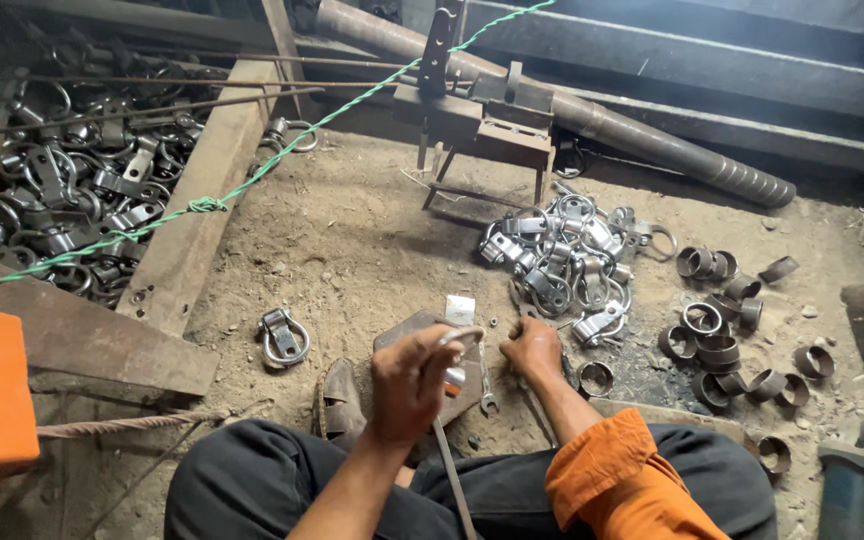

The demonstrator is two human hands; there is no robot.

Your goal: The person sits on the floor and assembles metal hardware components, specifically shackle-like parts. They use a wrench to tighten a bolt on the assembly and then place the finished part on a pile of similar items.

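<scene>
Head view: hands [467, 365] on seemingly steel ring [460, 340]

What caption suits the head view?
Left hand holds a metal ring; right hand rests by a clamp pile.

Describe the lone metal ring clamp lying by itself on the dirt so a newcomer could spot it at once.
Start at the long wooden beam running diagonally down the left, beside the bin of metal parts. Just right of its lower end, on the sandy ground, lies the ring clamp. Unlike the heaped clamps further right, it lies alone, left of the person's left hand.
</scene>
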